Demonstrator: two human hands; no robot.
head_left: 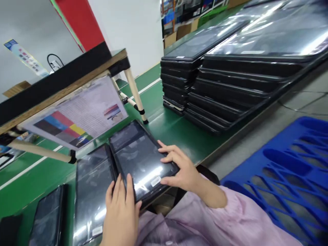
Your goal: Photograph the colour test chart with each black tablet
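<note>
A flat black screen panel [135,157] with a glossy face and a small white label lies tilted on the green tabletop in front of me. My left hand [121,208] grips its lower left edge, fingers along the side and thumb by the near edge. At the lower right corner, my right hand [179,167] has its fingertips over the face and right side, with the thumb near the label. A second black screen panel [89,191] lies close alongside on the left, partly covered by my left hand. Farther left is a third panel [47,218].
Stacks of black panels [222,78] stand on the green table [189,140] to the right. A pipe-legged shelf [58,82] with a printed sheet [79,109] rises behind the panels. A blue plastic pallet [287,171] is beyond the table edge.
</note>
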